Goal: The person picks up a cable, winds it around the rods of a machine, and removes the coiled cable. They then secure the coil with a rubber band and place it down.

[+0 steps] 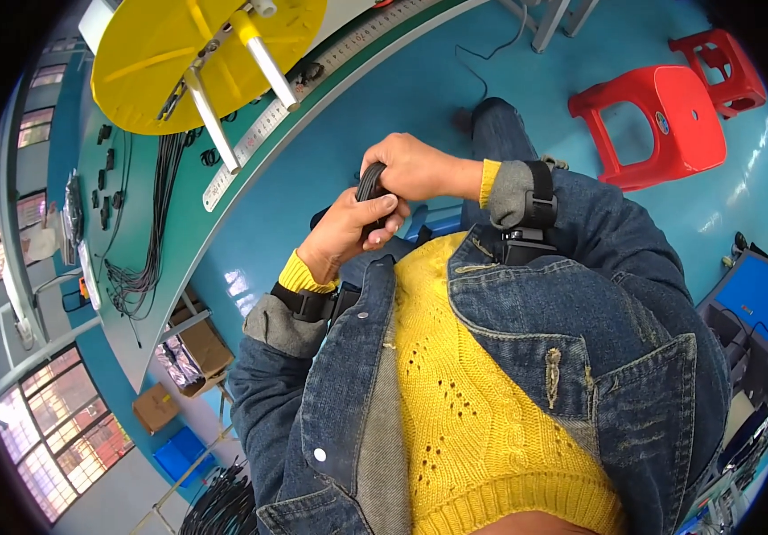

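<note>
Both my hands meet in front of my chest over the blue floor. My left hand (345,232) grips a small black bundle of cable (371,184) from below, with the thumb across it. My right hand (415,167) closes over the top of the same bundle. Most of the bundle is hidden between the palms. I wear a denim jacket over a yellow sweater, and a black strap sits on each wrist.
A long green workbench (189,234) with a ruler strip (263,125) runs along the left, carrying black cables (147,267) and a yellow reel (156,67) with white rods. Two red stools (660,125) stand at right. Cardboard boxes (198,349) sit under the bench.
</note>
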### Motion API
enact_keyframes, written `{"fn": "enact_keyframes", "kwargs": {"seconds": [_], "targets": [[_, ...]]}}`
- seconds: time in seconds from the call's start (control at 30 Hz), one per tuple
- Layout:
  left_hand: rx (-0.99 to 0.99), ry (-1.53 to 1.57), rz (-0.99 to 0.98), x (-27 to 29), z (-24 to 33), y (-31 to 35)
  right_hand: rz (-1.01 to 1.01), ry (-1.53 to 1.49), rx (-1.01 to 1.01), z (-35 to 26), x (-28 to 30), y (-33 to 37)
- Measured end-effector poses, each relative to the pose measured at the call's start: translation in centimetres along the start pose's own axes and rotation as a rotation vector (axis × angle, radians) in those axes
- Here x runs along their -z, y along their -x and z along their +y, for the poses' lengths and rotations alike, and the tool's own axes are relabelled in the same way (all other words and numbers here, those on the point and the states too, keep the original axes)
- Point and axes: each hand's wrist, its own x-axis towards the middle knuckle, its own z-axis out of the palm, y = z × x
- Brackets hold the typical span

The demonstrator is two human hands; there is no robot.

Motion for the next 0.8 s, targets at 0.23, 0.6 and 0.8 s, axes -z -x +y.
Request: {"fn": "enact_keyframes", "kwargs": {"seconds": [0.23,0.6,0.8], "targets": [[0.242,0.023,-0.033,1.0,-1.3,-1.0,-0.087,0.697,0.102,-1.4,0.5,1.2],[0.232,0.253,-0.094,0.2,-2.2,-1.3,-0.125,0.648,0.147,-0.5,0.0,1.2],[0.244,0.017,0.026,0.7,-1.9,-1.1,-0.149,0.636,0.038,-0.6,0.1,1.4]]}}
